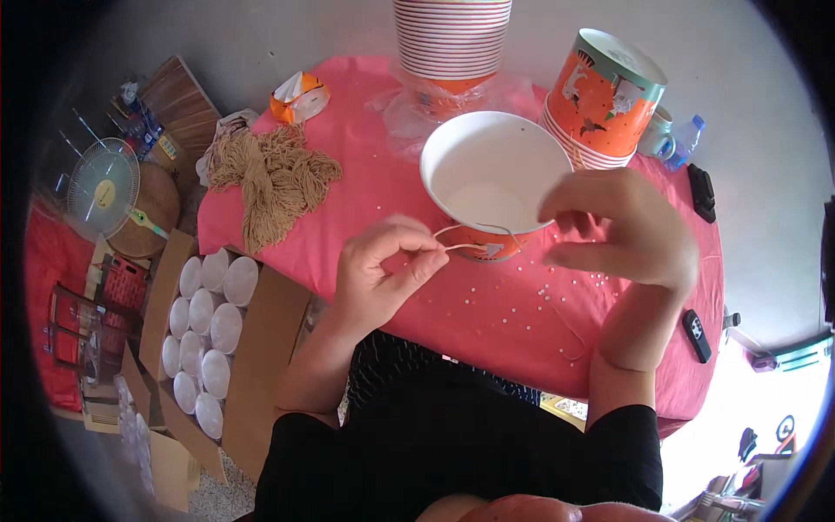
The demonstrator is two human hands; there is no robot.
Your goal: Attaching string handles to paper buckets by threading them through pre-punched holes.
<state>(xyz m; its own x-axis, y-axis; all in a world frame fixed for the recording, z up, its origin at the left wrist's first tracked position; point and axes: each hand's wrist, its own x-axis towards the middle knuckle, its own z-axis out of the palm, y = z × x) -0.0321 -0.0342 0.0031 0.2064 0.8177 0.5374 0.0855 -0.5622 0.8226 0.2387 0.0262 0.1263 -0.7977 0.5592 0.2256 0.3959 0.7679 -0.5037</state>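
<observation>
My left hand (387, 270) pinches a thin pale cord (465, 247) between thumb and fingers. The cord bends in a loop in front of a paper bucket (426, 178), white inside and orange outside, which stands upright on the table. My right hand (631, 230), slightly blurred, hovers at the bucket's right side. Its thumb is apart from the curled fingers, and nothing shows between them. Left of the bucket lies a heap of tan cords (274, 178).
A pink-covered table (557, 357) carries scattered small white bits, stacked paper buckets (452, 39), an upside-down orange bucket (600, 100) on more buckets, a plastic bottle (687, 139) and a remote control (696, 336). At lower left, a cardboard box (261, 348) holds several white plastic cups (224, 326).
</observation>
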